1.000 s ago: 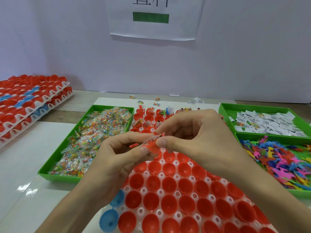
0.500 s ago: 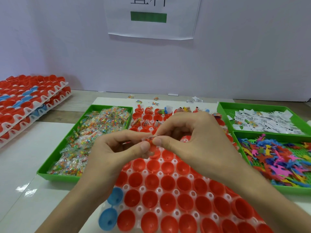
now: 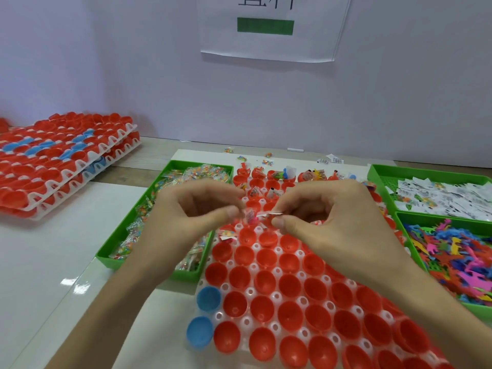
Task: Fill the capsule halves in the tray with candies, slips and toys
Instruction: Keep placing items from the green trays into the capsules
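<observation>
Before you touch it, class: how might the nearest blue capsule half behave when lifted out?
The blue capsule half looks thin, hollow: probably light. Its rounded bowl would likely rock or roll once off the white tray.

The capsule halves (image 3: 266, 283) are red, save two blue ones (image 3: 209, 298), in a white tray (image 3: 250, 291) dotted with round holes. The bins (image 3: 127, 225) are bright green. The candies (image 3: 202, 171) are multicoloured in clear wrap; the slips (image 3: 439, 193) are white with black print, as is the single slip (image 3: 270, 213). The toys (image 3: 452, 251) are pink, blue, orange and yellow. The stacked trays (image 3: 53, 155) show red with blue patches.
</observation>
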### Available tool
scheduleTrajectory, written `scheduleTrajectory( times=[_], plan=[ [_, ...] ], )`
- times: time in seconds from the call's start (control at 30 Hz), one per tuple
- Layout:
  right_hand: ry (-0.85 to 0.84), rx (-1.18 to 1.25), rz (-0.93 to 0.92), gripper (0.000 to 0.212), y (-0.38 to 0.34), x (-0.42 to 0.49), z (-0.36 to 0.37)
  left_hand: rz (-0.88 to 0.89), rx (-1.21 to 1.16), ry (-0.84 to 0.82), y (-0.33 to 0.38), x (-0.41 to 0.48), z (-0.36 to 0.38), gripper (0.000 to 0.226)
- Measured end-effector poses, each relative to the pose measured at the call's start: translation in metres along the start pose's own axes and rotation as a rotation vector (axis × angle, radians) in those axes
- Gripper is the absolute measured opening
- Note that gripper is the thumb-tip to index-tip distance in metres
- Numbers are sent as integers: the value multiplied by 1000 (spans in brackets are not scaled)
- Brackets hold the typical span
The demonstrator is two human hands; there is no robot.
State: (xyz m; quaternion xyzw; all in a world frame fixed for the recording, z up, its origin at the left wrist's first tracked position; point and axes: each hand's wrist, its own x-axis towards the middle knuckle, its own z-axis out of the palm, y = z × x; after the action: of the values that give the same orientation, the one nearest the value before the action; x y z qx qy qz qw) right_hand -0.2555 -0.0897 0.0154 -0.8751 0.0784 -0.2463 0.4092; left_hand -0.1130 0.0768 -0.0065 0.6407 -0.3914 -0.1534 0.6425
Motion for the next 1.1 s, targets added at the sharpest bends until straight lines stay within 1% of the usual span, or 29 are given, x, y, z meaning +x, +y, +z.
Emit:
scheduleTrajectory(
  times=[0.1, 0.17, 0.23, 0.47, 0.53, 0.67, 0.9, 1.1],
  plan=[
    [-41, -104, -8, 12, 0, 6, 3, -29, 111, 243, -8, 6, -14, 21],
    [-89, -175, -12, 10, 0, 13, 8, -41, 212, 322, -15, 8, -18, 21],
    [-146, -233, -14, 8, -2, 19, 13, -56, 218, 354, -19, 9, -18, 19],
    [-274, -275, -75, 8, -12, 28, 34, -49, 205, 412, -23, 9, -17, 22],
    [-280, -293, -71, 9, -13, 32, 35, -47, 192, 416, -23, 9, -17, 23],
    [-237, -349, -16, 8, -8, 45, 22, -46, 171, 402, -21, 9, -16, 25],
    [-350, -449, 27, 8, 3, 46, 34, -26, 184, 368, -18, 8, -10, 24],
    [-386, -523, 7, 8, 5, 51, 45, -23, 188, 393, -18, 7, -11, 24]
  ],
)
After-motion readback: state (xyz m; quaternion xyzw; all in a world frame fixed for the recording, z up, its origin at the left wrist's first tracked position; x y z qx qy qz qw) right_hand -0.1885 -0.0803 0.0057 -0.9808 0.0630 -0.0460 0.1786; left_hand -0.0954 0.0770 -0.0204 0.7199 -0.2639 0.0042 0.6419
